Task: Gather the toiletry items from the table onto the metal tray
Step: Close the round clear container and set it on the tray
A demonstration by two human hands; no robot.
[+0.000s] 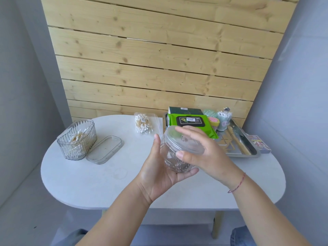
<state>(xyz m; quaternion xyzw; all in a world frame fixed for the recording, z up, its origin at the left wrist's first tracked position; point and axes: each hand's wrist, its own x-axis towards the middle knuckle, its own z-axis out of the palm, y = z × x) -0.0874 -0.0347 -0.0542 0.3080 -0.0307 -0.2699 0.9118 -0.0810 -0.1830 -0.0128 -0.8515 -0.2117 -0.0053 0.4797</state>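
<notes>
Left hand [159,173] cups clear jar [174,157] from below, thumb up its side, above the table [88,183] middle. Right hand [200,153] grips the lid [177,137], fingers over top, thumb at rim. Metal tray [248,153] sits at right edge; swab bag [143,123] at far edge.
</notes>
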